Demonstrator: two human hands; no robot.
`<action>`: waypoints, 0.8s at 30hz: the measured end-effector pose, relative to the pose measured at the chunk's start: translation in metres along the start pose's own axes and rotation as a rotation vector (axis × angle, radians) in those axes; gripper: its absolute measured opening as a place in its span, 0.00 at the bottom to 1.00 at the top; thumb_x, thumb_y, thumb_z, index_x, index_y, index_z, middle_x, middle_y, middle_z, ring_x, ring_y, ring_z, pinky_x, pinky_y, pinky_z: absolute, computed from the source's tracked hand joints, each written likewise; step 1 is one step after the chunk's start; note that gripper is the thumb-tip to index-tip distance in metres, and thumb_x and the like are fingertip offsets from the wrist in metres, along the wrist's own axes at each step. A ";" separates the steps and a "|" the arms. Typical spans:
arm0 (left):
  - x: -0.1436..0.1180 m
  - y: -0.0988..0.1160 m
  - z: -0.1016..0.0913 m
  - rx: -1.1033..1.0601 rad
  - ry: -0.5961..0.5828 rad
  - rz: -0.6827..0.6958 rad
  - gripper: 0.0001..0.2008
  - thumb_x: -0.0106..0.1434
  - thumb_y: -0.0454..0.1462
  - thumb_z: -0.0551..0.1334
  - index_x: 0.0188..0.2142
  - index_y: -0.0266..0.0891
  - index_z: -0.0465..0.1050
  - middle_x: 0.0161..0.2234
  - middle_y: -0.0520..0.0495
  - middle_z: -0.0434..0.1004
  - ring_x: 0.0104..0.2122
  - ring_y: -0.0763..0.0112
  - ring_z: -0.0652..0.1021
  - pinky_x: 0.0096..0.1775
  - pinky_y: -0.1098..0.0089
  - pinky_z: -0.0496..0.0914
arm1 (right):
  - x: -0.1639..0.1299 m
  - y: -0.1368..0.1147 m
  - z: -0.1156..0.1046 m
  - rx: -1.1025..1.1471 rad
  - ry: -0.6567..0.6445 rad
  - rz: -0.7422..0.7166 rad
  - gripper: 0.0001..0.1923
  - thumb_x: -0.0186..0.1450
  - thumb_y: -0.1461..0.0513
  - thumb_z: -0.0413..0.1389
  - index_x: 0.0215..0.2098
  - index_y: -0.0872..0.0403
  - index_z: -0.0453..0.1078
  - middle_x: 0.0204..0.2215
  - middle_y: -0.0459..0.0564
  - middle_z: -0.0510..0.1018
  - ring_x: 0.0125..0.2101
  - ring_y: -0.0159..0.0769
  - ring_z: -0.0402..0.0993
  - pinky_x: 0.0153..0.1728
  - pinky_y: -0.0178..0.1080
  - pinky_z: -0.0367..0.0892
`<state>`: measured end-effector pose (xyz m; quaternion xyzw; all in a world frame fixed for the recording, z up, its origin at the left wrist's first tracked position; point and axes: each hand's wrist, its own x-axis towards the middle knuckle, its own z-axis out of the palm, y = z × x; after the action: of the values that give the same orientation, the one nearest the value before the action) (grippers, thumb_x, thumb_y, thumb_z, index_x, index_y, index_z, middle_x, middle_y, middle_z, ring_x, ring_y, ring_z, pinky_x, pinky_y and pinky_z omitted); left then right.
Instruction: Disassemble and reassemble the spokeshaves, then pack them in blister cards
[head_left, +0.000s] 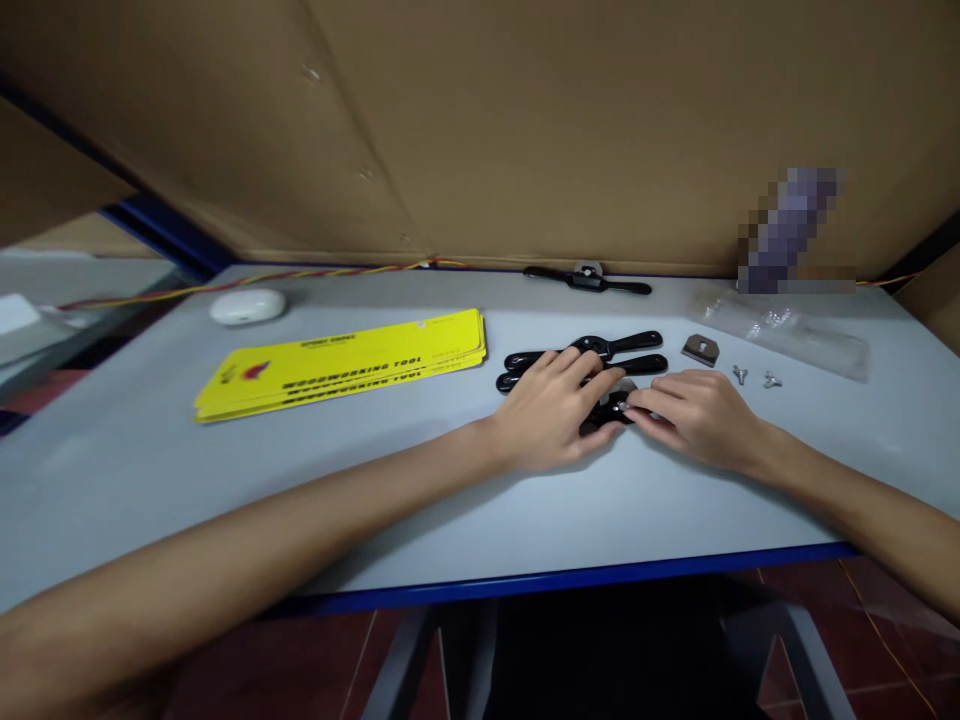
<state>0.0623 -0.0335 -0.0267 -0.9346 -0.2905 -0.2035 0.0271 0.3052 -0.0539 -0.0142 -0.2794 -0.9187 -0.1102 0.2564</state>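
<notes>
Left hand: palm down on the nearest of a cluster of black metal tool bodies at mid-tabletop, fingers together and pressing on it. Right hand: just beside the left, fingertips pinched on a small shiny part at the middle of the same tool body; what part it is cannot be told.

Tabletop: pale grey, blue front edge.

Left of the hands: stack of yellow cards, black print reading "WOODWORKING TOOL"; a red logo at the left end, smaller print not legible.

Right of the hands: flat brown metal blade with a slot; two small wing screws lying near it; clear plastic bag beyond them.

Far edge: another black two-handled tool, lying against the cardboard backing. Far left: white oval case. A twisted red-and-yellow wire runs along the rear edge.
</notes>
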 end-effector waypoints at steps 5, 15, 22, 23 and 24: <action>-0.001 0.001 -0.001 0.059 0.003 -0.002 0.28 0.74 0.52 0.53 0.59 0.33 0.73 0.45 0.37 0.78 0.44 0.51 0.75 0.44 0.54 0.72 | -0.001 -0.002 -0.002 0.042 -0.065 -0.028 0.16 0.76 0.58 0.52 0.37 0.54 0.80 0.25 0.46 0.79 0.24 0.32 0.72 0.30 0.39 0.64; 0.000 -0.002 -0.001 -0.018 -0.040 -0.026 0.28 0.73 0.50 0.54 0.62 0.33 0.72 0.48 0.36 0.77 0.45 0.52 0.75 0.46 0.54 0.72 | 0.001 -0.002 -0.005 0.049 -0.073 -0.067 0.15 0.76 0.61 0.52 0.50 0.55 0.79 0.28 0.47 0.82 0.25 0.33 0.72 0.32 0.40 0.63; 0.000 -0.003 0.000 -0.068 -0.043 -0.036 0.28 0.73 0.50 0.56 0.61 0.32 0.72 0.48 0.38 0.76 0.46 0.51 0.75 0.47 0.53 0.71 | -0.001 0.000 -0.004 0.014 -0.052 -0.023 0.15 0.76 0.60 0.51 0.48 0.55 0.80 0.25 0.46 0.81 0.23 0.34 0.69 0.32 0.40 0.60; 0.000 -0.004 0.001 -0.073 -0.045 -0.039 0.28 0.73 0.50 0.56 0.61 0.32 0.72 0.48 0.38 0.76 0.46 0.52 0.75 0.47 0.54 0.71 | -0.001 0.000 -0.004 0.010 -0.049 -0.016 0.15 0.76 0.60 0.51 0.47 0.55 0.80 0.25 0.47 0.81 0.23 0.34 0.69 0.31 0.40 0.60; 0.000 -0.004 0.001 -0.077 -0.047 -0.043 0.28 0.73 0.50 0.56 0.61 0.33 0.72 0.48 0.38 0.76 0.46 0.52 0.75 0.47 0.54 0.71 | -0.001 0.000 -0.004 0.006 -0.047 -0.008 0.14 0.75 0.60 0.52 0.45 0.55 0.80 0.25 0.47 0.81 0.23 0.34 0.69 0.31 0.40 0.60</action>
<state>0.0609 -0.0302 -0.0273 -0.9330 -0.3030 -0.1931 -0.0200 0.3076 -0.0561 -0.0113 -0.2775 -0.9259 -0.1019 0.2353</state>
